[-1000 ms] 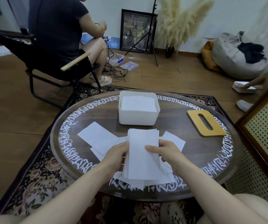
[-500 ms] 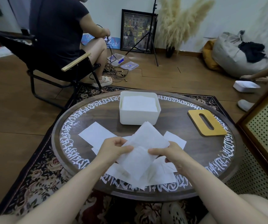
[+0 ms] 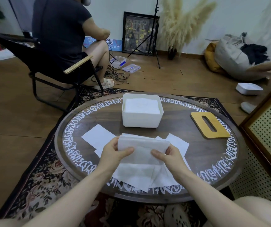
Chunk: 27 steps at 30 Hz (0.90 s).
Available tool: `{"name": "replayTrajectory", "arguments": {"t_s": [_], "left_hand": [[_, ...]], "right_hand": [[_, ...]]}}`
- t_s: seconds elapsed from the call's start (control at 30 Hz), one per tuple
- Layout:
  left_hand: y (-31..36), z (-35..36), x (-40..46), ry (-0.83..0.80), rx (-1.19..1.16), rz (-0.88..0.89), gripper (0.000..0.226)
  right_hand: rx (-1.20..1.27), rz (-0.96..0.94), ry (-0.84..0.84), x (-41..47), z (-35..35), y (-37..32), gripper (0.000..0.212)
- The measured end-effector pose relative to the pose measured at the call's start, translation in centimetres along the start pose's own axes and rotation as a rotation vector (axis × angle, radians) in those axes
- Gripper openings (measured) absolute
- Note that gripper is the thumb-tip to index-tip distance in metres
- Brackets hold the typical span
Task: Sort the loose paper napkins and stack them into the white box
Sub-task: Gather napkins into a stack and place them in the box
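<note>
- Bundle of napkins (image 3: 142, 145): held above the near half of the worktop (image 3: 172, 128), lying crosswise, its far edge showing several layers; judged thin, soft and very light, prone to sag, fan out and slide sheet over sheet
- Left hand (image 3: 115, 153): grasping the bundle's left end, thumb on top, fingers beneath; right hand (image 3: 168, 156): grasping the right end likewise; both clamped on paper, neither free
- Grip advice, as a judgement: hold at the two short ends as now, pressure light but even; pinching one corner would likely let the lower sheets drop; squaring the edges against the worktop before transfer seems prudent
- Loose napkins (image 3: 98, 138): several sheets lie flat and overlapping on the worktop beneath and beside the hands, some reaching its near rim; these look likely to lift or skid if brushed
- White box (image 3: 141, 119): stands beyond the hands, near the worktop's centre, open-topped, a stack of napkins already inside; apart from the bundle
- Wooden lid (image 3: 210, 125): slotted, lying flat to the right of the box, well apart from it
</note>
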<state>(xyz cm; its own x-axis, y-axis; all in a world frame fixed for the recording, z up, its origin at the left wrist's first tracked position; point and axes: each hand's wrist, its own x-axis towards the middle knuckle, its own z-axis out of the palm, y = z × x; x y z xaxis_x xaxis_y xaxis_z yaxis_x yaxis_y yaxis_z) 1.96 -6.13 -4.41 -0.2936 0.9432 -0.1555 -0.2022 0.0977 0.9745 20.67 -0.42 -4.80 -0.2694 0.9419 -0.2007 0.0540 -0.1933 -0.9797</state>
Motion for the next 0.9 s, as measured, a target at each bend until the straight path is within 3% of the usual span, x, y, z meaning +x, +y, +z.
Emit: {"name": "replayTrajectory", "arguments": {"t_s": [0.37,0.57,0.9], "left_hand": [[-2.4,-1.0,-0.1,-0.042,0.204,0.008,0.036],[-1.7,-0.3,0.3,-0.064,0.131,0.011,0.040],[-2.5,-0.8,0.8,-0.078,0.255,-0.054,0.022]], "right_hand": [[-0.077,-0.098,-0.131,-0.3,0.1,1.7,0.024],[-0.064,-0.122,-0.119,-0.1,0.8,1.3,0.024],[-0.197,-0.075,-0.094,0.0,0.4,1.8,0.017]]}}
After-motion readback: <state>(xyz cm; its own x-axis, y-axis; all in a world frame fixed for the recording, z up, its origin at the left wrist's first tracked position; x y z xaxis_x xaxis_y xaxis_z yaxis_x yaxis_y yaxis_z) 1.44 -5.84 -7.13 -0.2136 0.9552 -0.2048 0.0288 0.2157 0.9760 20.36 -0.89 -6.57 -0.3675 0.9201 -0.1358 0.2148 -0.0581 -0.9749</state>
